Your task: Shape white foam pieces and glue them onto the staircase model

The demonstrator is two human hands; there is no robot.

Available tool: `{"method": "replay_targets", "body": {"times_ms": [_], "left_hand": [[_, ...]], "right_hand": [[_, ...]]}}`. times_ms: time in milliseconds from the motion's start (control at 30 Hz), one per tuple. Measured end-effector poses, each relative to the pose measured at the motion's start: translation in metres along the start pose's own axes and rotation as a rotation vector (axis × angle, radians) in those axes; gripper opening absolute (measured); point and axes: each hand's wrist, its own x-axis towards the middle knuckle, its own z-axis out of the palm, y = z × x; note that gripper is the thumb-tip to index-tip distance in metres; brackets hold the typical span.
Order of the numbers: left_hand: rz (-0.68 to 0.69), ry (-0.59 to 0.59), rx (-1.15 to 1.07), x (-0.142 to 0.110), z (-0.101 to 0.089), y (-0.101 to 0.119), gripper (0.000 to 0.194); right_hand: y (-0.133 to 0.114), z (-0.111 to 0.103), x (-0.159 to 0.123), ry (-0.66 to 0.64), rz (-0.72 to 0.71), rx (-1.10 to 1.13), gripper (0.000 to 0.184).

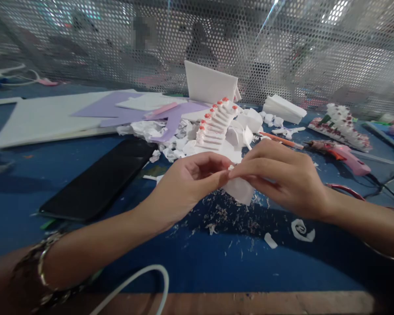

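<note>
Head view: with the left hand (187,188) and right hand (284,175) meeting, both closed in a fingertip pinch on the white paper piece (240,191) above the blue table (197,267), grip lightly and work in small movements, since thin paper would probably crease under force.

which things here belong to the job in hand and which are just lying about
Likely the job:
small thin white sheet, pinched between left hand and right hand
white ridged model with red-tipped strips
pink glue gun, perhaps

Apparently lying about:
flat black rectangular slab
curved white cable
flat white spiral scrap
</note>
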Motion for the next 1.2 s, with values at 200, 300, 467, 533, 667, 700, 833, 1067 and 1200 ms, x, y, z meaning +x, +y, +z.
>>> {"method": "replay_targets", "body": {"times_ms": [200, 300, 467, 533, 667, 700, 833, 1067, 1200], "left_hand": [[-0.033, -0.004, -0.006, 0.000, 0.000, -0.002, 0.009], [-0.068, 0.026, -0.012, 0.002, 0.000, -0.003, 0.011], [-0.074, 0.030, 0.030, 0.003, -0.001, -0.004, 0.012], [-0.060, 0.022, 0.054, 0.002, -0.002, -0.004, 0.010], [-0.052, 0.019, 0.096, 0.001, -0.001, -0.006, 0.006], [-0.052, 0.022, 0.105, 0.001, 0.000, -0.006, 0.006], [-0.048, 0.021, 0.123, 0.000, 0.001, -0.006, 0.008], [0.042, 0.029, 0.211, -0.003, 0.005, 0.000, 0.010], [0.129, 0.076, 0.358, -0.006, 0.005, -0.002, 0.013]], "right_hand": [[-0.003, 0.005, -0.001, -0.020, 0.139, 0.139, 0.011], [-0.004, 0.000, 0.001, -0.050, 0.149, 0.117, 0.012], [-0.004, -0.008, 0.005, -0.091, 0.102, 0.058, 0.014], [-0.004, -0.009, 0.004, -0.107, 0.067, 0.002, 0.015], [-0.002, -0.008, 0.001, -0.125, -0.030, -0.123, 0.015], [-0.002, -0.008, 0.000, -0.126, -0.042, -0.133, 0.015], [0.001, -0.007, 0.000, -0.135, -0.021, -0.113, 0.017], [0.001, -0.008, 0.003, -0.161, 0.099, -0.033, 0.011], [0.000, -0.007, 0.004, -0.164, 0.176, 0.004, 0.010]]}}
